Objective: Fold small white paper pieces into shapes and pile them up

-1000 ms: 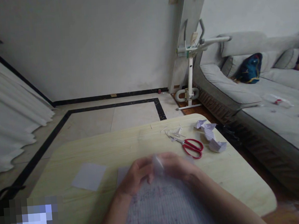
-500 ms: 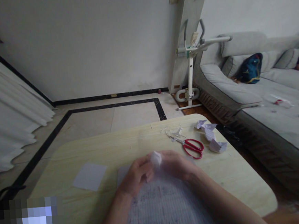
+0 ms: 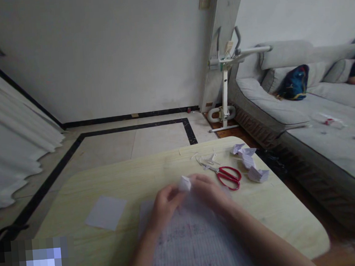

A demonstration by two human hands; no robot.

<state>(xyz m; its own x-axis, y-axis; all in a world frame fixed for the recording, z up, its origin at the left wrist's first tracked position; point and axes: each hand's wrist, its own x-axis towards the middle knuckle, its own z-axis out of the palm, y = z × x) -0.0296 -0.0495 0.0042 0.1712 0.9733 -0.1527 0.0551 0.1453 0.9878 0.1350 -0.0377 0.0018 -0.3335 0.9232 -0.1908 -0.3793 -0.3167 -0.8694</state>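
Note:
Between my two hands is a small piece of folded white paper (image 3: 185, 184), held up just above the table. My left hand (image 3: 168, 200) grips its left side with bent fingers. From the right, my right hand (image 3: 207, 191) closes on the other side, its fingers partly hidden and a little blurred. Under my forearms lies a large sheet covered with writing (image 3: 192, 246). Red-handled scissors (image 3: 229, 178) rest to the right of my right hand, blades pointing up and left.
A square of white paper (image 3: 106, 212) lies at the left of the wooden table (image 3: 132, 181). Several folded paper pieces (image 3: 247, 158) and white scraps (image 3: 210, 159) are on the right. Beyond stand an exercise machine (image 3: 225, 84) and a grey sofa (image 3: 286, 104), where a person partly shows.
The folded paper has turned slightly between my hands, and my fingers have shifted around it. The view has moved a little; the things on the table stay put.

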